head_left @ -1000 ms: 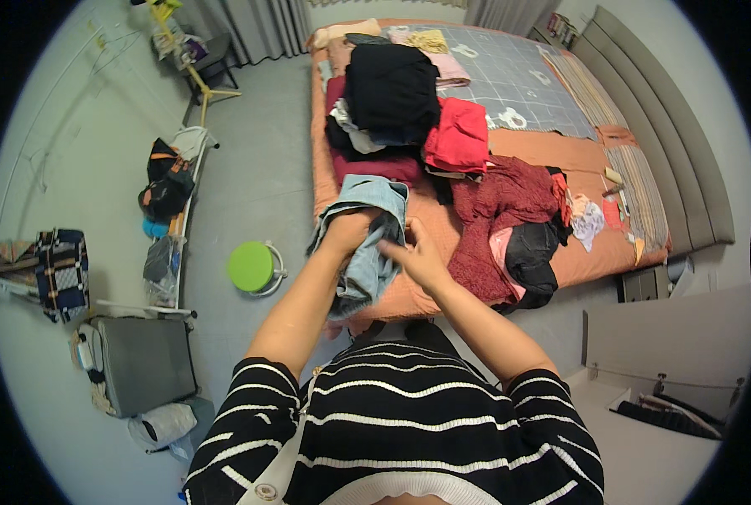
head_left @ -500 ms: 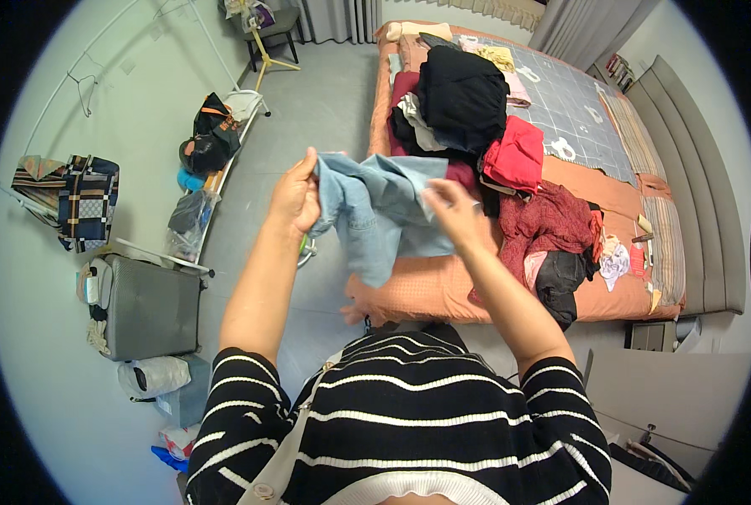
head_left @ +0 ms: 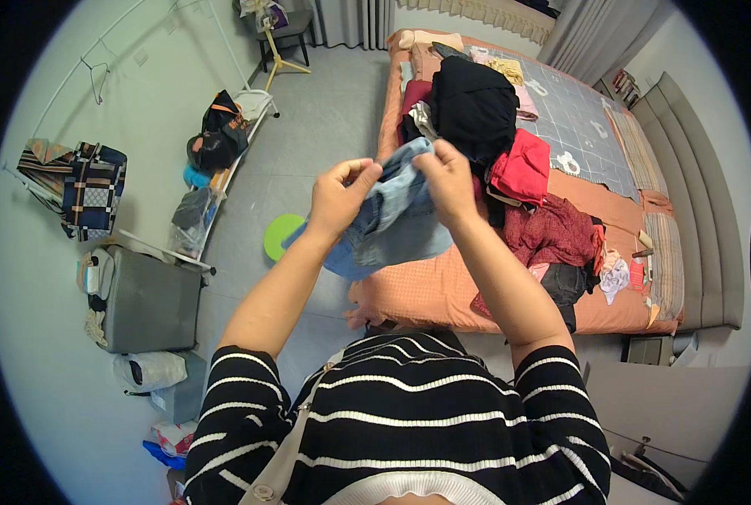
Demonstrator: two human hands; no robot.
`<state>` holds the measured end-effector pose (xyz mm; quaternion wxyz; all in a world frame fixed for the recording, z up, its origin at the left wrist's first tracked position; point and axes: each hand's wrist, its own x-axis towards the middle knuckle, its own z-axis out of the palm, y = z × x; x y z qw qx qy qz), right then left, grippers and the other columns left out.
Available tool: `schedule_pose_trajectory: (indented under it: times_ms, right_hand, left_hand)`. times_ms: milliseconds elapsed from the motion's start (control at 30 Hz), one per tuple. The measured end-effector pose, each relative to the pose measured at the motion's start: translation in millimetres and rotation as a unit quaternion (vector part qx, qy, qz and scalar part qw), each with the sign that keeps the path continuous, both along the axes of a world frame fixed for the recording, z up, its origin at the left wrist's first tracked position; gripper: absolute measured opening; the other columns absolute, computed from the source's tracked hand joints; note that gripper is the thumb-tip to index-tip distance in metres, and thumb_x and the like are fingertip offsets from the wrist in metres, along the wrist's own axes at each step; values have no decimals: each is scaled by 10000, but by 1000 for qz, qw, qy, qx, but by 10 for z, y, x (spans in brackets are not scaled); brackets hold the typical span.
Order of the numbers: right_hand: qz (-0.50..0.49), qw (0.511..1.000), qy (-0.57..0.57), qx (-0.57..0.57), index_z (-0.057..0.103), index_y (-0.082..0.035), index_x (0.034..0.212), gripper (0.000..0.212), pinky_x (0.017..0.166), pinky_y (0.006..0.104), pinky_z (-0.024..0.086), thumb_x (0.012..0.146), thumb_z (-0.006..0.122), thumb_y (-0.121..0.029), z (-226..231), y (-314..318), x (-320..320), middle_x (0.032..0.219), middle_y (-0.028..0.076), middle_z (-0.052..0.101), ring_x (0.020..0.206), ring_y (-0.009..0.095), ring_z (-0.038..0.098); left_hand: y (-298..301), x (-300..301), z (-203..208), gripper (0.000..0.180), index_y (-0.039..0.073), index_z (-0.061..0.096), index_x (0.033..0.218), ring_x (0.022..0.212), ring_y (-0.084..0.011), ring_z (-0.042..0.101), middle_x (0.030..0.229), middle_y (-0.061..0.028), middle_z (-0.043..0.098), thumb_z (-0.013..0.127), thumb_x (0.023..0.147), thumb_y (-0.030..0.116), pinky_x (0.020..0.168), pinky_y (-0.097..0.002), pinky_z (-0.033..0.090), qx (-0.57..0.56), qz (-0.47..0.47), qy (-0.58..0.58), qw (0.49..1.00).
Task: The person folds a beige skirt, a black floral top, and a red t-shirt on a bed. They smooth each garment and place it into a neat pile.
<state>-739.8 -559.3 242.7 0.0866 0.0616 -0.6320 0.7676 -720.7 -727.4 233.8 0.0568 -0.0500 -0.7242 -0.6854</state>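
A light blue denim garment (head_left: 400, 236) hangs bunched in front of me, above the near left corner of the bed. My right hand (head_left: 449, 183) pinches its upper edge between thumb and fingers. Closed at the garment's left side is my left hand (head_left: 342, 198), with thumb and fingertips together at the cloth. Folds hide the garment's full shape, so I cannot tell whether it is trousers or another piece. Just beyond my hands, on the bed, a pile of black clothes (head_left: 475, 105) lies beside a folded red garment (head_left: 520, 166).
The bed (head_left: 417, 295) has an orange sheet and holds a dark red patterned garment (head_left: 548, 231) and black clothes (head_left: 565, 286). A green round object (head_left: 283, 236) shows left of my hands. Along the left wall stand a white rack (head_left: 228, 181) and a grey suitcase (head_left: 155, 299).
My hands have come closer together, and the denim, spread between them before, is now gathered and turned. My right hand has moved up and inward. The green round object has come into fuller view.
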Motion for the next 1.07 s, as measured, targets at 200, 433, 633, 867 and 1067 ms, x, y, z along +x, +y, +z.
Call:
schedule_pose_trajectory:
  times_ms: [200, 433, 633, 867, 1067]
  right_hand:
    - [-65, 966, -60, -242, 567, -52, 805, 98, 678, 297, 476, 763, 500, -111, 251, 686, -226, 705, 43, 571, 676, 173, 566]
    - [69, 930, 30, -361, 621, 23, 893, 294, 769, 430, 532, 785, 447, -189, 365, 1922, -267, 899, 193, 659, 796, 317, 648]
    - [-58, 942, 38, -330, 572, 14, 1091, 413, 898, 464, 458, 823, 414, -257, 32, 2557, 101, 1089, 176, 613, 998, 326, 585]
    - [-245, 900, -145, -330, 499, 4, 1195, 585, 981, 469, 403, 691, 476, -291, -827, 2536, 1694, 1188, 177, 550, 1100, 340, 529]
    - [-295, 789, -272, -465, 394, 21, 1307, 641, 1062, 520, 290, 699, 420, -181, -2134, 2781, 2517, 1345, 191, 440, 1230, 374, 424]
  left_hand:
    - [-444, 19, -580, 213, 24, 700, 760, 647, -141, 622, 743, -92, 673, 786, 672, 198, 606, -274, 489, -334, 52, 100, 936]
    - [-862, 57, -597, 129, -11, 661, 745, 637, -130, 608, 704, -75, 656, 738, 718, 89, 585, -244, 468, 49, 70, -109, 990]
    - [-632, 117, -86, 117, -9, 624, 780, 603, -107, 552, 711, -56, 616, 722, 729, 29, 590, -216, 463, 152, 49, -162, 974]
    - [-326, 1156, -1292, 58, 5, 644, 742, 615, -107, 572, 710, -56, 630, 685, 707, 26, 564, -254, 473, -37, -194, -370, 908]
    - [-101, 1134, -2613, 629, -31, 370, 1324, 625, -104, 566, 750, -37, 621, 604, 743, 27, 542, -216, 446, -102, -558, -451, 689]
